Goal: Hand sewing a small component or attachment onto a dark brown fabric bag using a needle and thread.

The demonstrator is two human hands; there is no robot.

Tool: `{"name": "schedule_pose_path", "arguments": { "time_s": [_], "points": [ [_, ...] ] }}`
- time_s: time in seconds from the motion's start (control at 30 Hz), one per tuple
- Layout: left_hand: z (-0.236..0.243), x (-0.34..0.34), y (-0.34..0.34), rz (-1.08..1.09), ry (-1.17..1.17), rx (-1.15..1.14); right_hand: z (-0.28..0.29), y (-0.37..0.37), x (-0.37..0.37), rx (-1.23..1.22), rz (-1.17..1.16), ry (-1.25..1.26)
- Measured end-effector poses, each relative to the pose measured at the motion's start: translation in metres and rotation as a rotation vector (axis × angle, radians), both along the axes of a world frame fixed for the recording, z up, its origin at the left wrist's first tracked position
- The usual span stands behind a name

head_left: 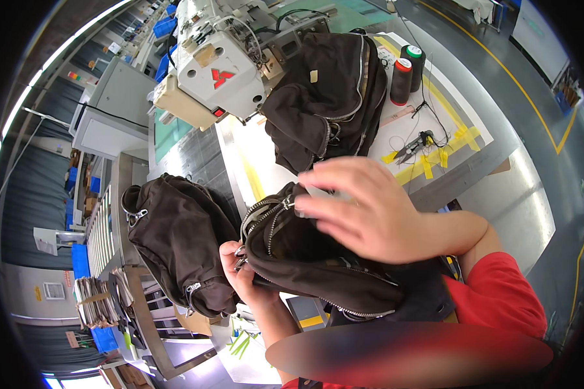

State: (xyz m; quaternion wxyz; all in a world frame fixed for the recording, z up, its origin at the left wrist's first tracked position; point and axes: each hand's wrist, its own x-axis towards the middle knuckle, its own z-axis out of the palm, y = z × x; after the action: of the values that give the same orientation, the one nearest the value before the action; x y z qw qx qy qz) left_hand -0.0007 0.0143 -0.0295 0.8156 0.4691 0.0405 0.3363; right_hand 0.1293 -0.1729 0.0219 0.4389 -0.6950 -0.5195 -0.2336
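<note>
Left hand (243, 275) grips the dark zippered bag (318, 266) from beneath, right hand (370, 211) spread flat on top, sewing machine (217, 61) beyond.

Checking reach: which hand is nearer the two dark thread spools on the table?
Right. The right hand lies below the thread spools; the left hand grips the dark zippered bag, farther away.

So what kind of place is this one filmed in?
Most likely a garment or bag sewing workshop: an industrial sewing machine on the worktable, thread cones beside it, and dark zippered fabric pieces stacked around.
</note>
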Motion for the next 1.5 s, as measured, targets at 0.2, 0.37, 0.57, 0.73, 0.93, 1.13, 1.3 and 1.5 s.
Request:
{"name": "schedule_pose_path", "arguments": {
  "time_s": [0.2, 0.37, 0.57, 0.73, 0.93, 1.13, 1.3, 1.5],
  "points": [
    [0.001, 0.007, 0.004, -0.13, -0.016, -0.179, -0.007, 0.005, 0.032, 0.012, 0.314, 0.778],
    [-0.012, 0.006, 0.016, -0.193, 0.022, -0.465, -0.011, 0.021, 0.045, -0.09, 0.573, 1.216],
    [-0.003, -0.001, 0.017, -0.23, 0.296, -0.659, -0.008, 0.043, 0.047, 0.002, 0.721, 1.493],
    [0.048, 0.01, -0.011, 0.345, 0.162, 0.502, -0.007, 0.038, 0.043, -0.038, 0.705, 1.338],
    [0.08, 0.032, -0.022, 0.208, 0.612, 1.565, 0.007, 0.042, 0.03, -0.243, 0.743, 0.908],
    [0.062, 0.036, 0.003, -0.262, 0.647, 1.013, -0.002, 0.051, 0.059, -0.229, 0.713, 1.013],
    [0.06, 0.035, 0.009, -0.456, 0.619, 0.806, -0.009, 0.053, 0.058, -0.251, 0.691, 1.012],
    [0.065, 0.034, 0.01, -0.531, 0.659, 0.749, -0.015, 0.054, 0.059, -0.279, 0.685, 1.055]
  ]
}}
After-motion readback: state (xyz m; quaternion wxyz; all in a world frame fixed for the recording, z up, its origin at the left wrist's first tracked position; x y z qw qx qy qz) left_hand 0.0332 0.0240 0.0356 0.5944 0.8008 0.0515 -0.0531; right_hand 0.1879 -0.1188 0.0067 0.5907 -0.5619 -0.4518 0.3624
